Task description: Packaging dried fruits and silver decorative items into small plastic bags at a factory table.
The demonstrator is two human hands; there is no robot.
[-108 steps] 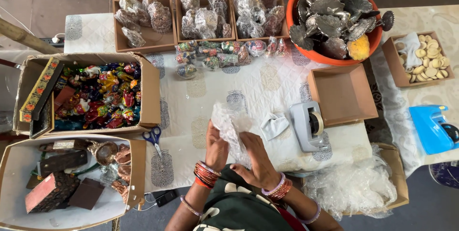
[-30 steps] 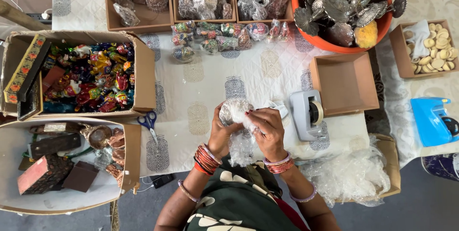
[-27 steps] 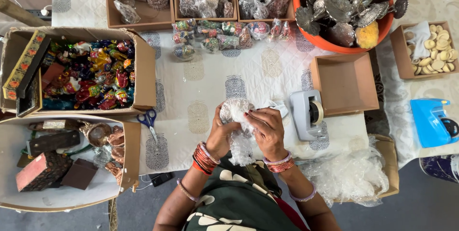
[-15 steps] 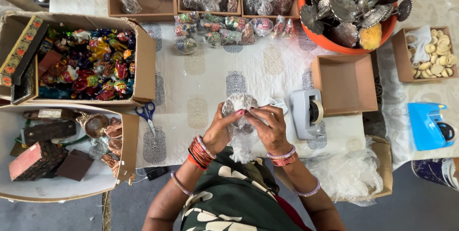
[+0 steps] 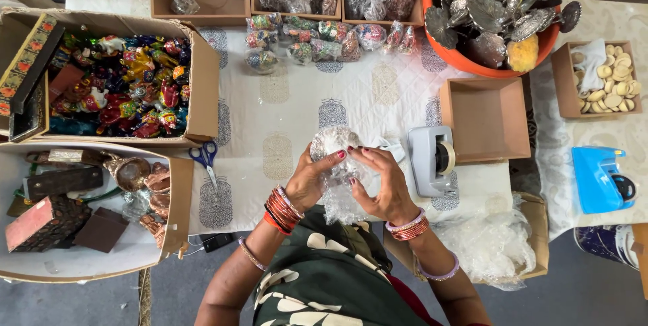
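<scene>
While both hands closed on it, the wrapped bundle (image 5: 335, 154) sat over the bench (image 5: 297, 110).
Left hand (image 5: 312, 181) and right hand (image 5: 379, 184) gripped it beside the tape dispenser (image 5: 432, 159); its long axis could not be told.

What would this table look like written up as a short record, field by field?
Left hand: holds a bubble-wrapped item
Right hand: presses the wrap around the same item
Beside right hand: grey tape dispenser
Beside left hand: blue-handled scissors
Empty box: right of the dispenser
Orange tub: full of silver leaf-shaped dishes
Left box: colourful painted figurines
Far row: wrapped pieces in brown trays
</scene>
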